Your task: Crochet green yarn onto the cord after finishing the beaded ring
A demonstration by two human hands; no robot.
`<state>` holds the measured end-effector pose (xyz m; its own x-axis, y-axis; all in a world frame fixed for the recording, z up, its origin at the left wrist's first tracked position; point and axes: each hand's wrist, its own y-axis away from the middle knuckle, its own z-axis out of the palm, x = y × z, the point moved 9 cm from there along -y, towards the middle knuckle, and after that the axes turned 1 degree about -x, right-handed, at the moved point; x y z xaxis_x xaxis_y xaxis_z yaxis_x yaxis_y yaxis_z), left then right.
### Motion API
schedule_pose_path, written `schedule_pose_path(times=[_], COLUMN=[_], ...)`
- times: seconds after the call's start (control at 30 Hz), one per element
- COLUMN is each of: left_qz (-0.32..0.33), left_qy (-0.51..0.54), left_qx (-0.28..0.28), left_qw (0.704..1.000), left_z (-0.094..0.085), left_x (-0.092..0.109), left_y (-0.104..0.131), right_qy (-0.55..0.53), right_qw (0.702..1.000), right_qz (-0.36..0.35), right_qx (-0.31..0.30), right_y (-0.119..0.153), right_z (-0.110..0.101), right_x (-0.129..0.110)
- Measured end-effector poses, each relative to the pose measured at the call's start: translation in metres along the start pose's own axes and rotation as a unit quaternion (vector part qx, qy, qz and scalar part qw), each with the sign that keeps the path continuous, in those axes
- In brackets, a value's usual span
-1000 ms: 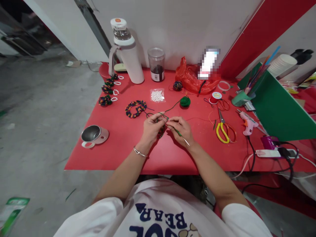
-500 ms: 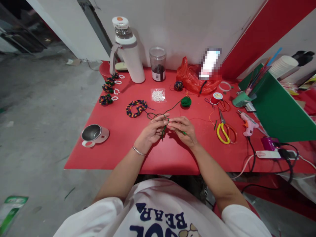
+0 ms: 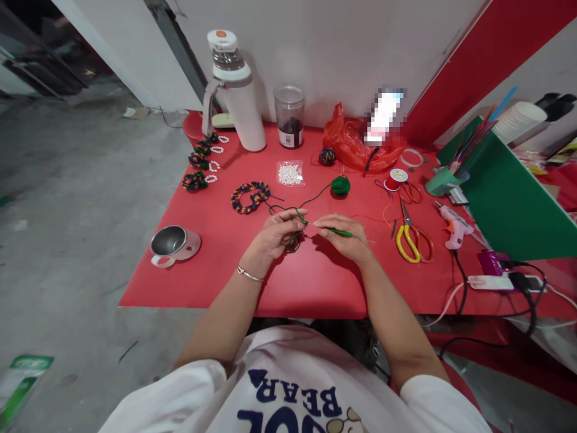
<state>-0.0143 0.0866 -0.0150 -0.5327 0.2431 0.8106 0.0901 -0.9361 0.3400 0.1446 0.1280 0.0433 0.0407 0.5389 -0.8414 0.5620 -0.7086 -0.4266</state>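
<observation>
My left hand (image 3: 280, 231) is closed on green yarn (image 3: 294, 242), which hangs in loops below the fingers. A strand of it runs up to a green yarn ball (image 3: 340, 186) on the table. Between the fingers of my right hand (image 3: 341, 233) is a crochet hook (image 3: 339, 231) with a green grip. Its thin metal tip points left at the yarn by my left fingertips, and its other end sticks out to the right past the hand. A braided multicoloured yarn piece (image 3: 250, 198) lies beyond my left hand.
On the red table (image 3: 311, 294) stand a steel-lined cup (image 3: 175, 245), a white bottle (image 3: 246, 114) and a clear jar (image 3: 290, 117). A packet of white beads (image 3: 291, 173) lies behind my hands. Yellow-handled scissors (image 3: 408, 237) and a pink glue gun (image 3: 455, 225) lie to the right.
My right hand has drawn a little to the right, away from my left, so the hook's shaft shows between them. The green yarn under my left hand now hangs in a rounder loop.
</observation>
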Motion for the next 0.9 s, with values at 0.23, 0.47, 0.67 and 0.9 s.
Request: schedule_pose_path(times=[0.23,0.47,0.67,0.9], left_qz=[0.003,0.014,0.012,0.005], left_qy=[-0.013,-0.021,-0.021,-0.02], left_qx=[-0.019,-0.016,-0.006,-0.004], left_qw=[1.0,1.0,1.0,1.0], left_z=[0.0008,0.0005,0.001,0.0011], left_x=[-0.0016,0.0006,0.0029,0.0003], left_y=[-0.0018,-0.0017,-0.0003,-0.0005], right_qy=[-0.03,-0.04,-0.044,-0.06], right_qw=[0.999,0.998,0.998,0.996], right_qz=[0.018,0.052,0.049,0.066], right_qx=[0.003,0.004,0.005,0.009], right_y=[-0.0001,-0.0006,-0.0004,0.0004], right_z=[-0.0027,-0.006,-0.0062,-0.0049], right_x=[-0.003,-0.0034,-0.0027,0.0011])
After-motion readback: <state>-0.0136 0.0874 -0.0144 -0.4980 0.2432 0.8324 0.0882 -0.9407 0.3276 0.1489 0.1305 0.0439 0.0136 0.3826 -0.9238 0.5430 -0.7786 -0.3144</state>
